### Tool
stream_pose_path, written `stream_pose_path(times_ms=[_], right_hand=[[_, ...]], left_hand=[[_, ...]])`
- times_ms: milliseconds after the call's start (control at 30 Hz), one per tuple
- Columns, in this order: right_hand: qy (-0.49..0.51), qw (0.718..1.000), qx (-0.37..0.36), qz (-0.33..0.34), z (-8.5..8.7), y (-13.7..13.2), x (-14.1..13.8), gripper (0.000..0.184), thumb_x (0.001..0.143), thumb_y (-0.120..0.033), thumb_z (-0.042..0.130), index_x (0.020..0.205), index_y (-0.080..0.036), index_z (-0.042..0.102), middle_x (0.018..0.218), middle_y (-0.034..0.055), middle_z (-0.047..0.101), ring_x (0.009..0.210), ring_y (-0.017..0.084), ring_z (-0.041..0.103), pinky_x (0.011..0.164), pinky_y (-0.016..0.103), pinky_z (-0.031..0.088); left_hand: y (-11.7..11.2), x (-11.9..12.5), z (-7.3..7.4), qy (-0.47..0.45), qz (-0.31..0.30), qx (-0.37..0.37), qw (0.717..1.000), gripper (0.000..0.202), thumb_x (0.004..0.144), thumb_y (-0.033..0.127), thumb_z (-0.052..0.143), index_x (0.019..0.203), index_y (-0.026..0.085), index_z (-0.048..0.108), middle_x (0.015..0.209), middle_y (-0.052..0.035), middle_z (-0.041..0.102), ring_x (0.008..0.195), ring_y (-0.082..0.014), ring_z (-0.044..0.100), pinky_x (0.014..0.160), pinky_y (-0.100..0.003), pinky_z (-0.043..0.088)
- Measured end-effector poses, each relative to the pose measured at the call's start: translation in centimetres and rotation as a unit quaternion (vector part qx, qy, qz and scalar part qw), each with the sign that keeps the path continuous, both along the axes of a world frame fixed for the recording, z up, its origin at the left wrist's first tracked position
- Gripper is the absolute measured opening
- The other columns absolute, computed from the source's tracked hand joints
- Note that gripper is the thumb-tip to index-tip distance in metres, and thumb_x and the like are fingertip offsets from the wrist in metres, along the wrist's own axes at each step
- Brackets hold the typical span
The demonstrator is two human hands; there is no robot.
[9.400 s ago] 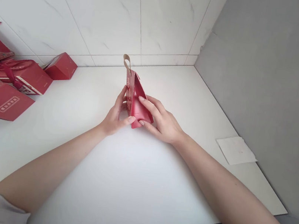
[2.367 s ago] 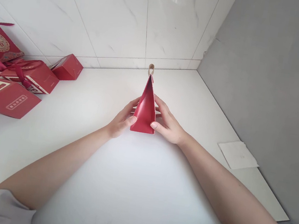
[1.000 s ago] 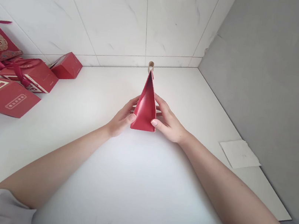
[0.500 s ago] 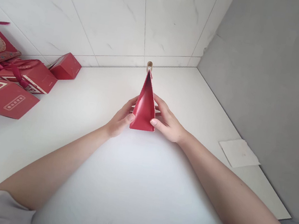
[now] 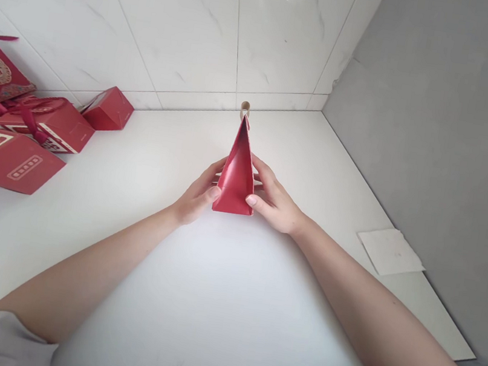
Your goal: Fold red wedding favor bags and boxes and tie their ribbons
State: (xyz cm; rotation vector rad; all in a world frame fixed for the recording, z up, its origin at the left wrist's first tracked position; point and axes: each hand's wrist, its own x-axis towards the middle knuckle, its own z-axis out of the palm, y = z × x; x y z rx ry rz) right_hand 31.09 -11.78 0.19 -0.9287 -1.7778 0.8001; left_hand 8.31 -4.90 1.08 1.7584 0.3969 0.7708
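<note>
A red paper gift box [image 5: 236,185] stands upright in front of me, narrow at the top and wide at its base. Its near face looks like an uncovered triangular opening, showing the red inside. My left hand [image 5: 199,193] grips its left side, thumb at the lower left edge. On the opposite side my right hand [image 5: 274,200] holds it the same way, thumb by the lower right edge. The other fingers go behind the walls and are partly hidden. Just beyond the box's peak shows a small brown ring-shaped roll [image 5: 245,108], perhaps tape.
Several red gift boxes [image 5: 39,171] with ribbons are piled at the left of the white table [image 5: 208,300]. One red box [image 5: 110,109] lies near the tiled wall [image 5: 194,23]. By the grey wall [image 5: 442,115] at right lies a white paper sheet [image 5: 391,252].
</note>
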Motion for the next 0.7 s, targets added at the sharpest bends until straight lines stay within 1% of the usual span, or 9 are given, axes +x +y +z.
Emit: stream_pose_path(times_ms=[100, 200, 400, 567, 700], right_hand=[[-0.002, 1.0, 0.002, -0.002, -0.03, 0.01, 0.01, 0.086, 0.098, -0.075, 0.056, 0.169, -0.039, 0.023, 0.178, 0.0116, 0.023, 0.159, 0.037, 0.035, 0.118, 0.062, 0.049], [-0.001, 1.0, 0.002, -0.001, -0.03, 0.0, -0.01, 0.086, 0.098, -0.074, 0.056, 0.169, -0.039, 0.022, 0.178, 0.012, 0.023, 0.157, 0.036, 0.038, 0.117, 0.061, 0.049], [0.002, 1.0, 0.002, -0.001, -0.08, 0.0, -0.04, 0.087, 0.099, -0.073, 0.056, 0.17, -0.036, 0.023, 0.178, 0.0137, 0.023, 0.157, 0.037, 0.038, 0.118, 0.06, 0.049], [0.004, 1.0, 0.004, -0.003, -0.1, 0.04, -0.1, 0.087, 0.098, -0.074, 0.056, 0.17, -0.037, 0.023, 0.178, 0.013, 0.024, 0.155, 0.037, 0.04, 0.117, 0.061, 0.049], [0.013, 1.0, 0.0, 0.003, 0.03, -0.03, -0.08, 0.087, 0.098, -0.073, 0.058, 0.17, -0.037, 0.025, 0.176, 0.0137, 0.026, 0.154, 0.037, 0.042, 0.117, 0.059, 0.049]], left_hand=[[0.01, -0.03, -0.01, 0.004, 0.002, -0.001, 1.0, 0.078, 0.096, 0.073, 0.053, 0.161, 0.031, 0.042, 0.155, -0.0159, 0.058, 0.138, -0.0394, 0.061, 0.103, -0.051, 0.059], [0.04, 0.0, -0.01, 0.007, 0.003, -0.004, 1.0, 0.08, 0.096, 0.074, 0.053, 0.161, 0.03, 0.042, 0.155, -0.0162, 0.057, 0.139, -0.0392, 0.06, 0.104, -0.05, 0.059], [0.0, 0.09, 0.02, -0.008, -0.006, -0.014, 1.0, 0.081, 0.094, 0.074, 0.056, 0.16, 0.029, 0.044, 0.156, -0.0162, 0.057, 0.139, -0.0398, 0.06, 0.104, -0.05, 0.059], [-0.16, 0.16, 0.25, -0.006, -0.004, -0.01, 1.0, 0.078, 0.097, 0.072, 0.055, 0.161, 0.03, 0.043, 0.157, -0.0161, 0.056, 0.138, -0.0393, 0.061, 0.103, -0.049, 0.059], [-0.01, 0.1, 0.2, -0.012, -0.008, 0.001, 1.0, 0.078, 0.097, 0.072, 0.055, 0.161, 0.03, 0.044, 0.155, -0.016, 0.058, 0.137, -0.0391, 0.062, 0.103, -0.049, 0.059]])
